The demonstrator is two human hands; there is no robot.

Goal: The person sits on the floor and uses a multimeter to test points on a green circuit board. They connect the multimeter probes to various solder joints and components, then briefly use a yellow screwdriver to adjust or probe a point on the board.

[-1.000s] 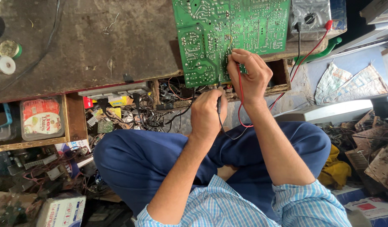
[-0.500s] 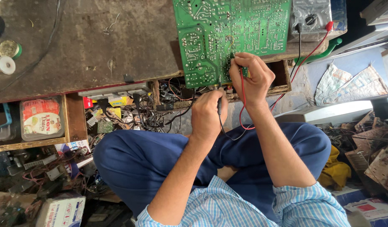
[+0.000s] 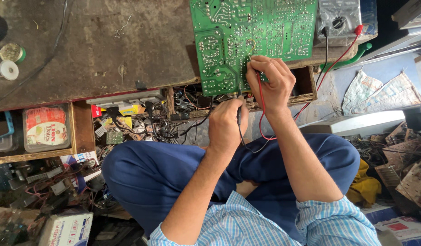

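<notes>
- Head view showed one green circuit board (image 3: 247, 36) lying on the worktop (image 3: 105, 50).
- Two probes: left hand (image 3: 228, 125) fingers closed round the black probe (image 3: 239, 114); right hand (image 3: 272, 82) fingers pinched the red probe (image 3: 252, 61) on the board.
- One grey meter (image 3: 340, 20) beside it.

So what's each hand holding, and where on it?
Left hand grips the black probe round its shaft; right hand pinches the red probe near its tip, on the board.

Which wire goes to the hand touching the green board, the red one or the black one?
The red wire. It runs into the right hand resting on the green circuit board. The black wire goes to the left hand, below the board's edge.
</notes>
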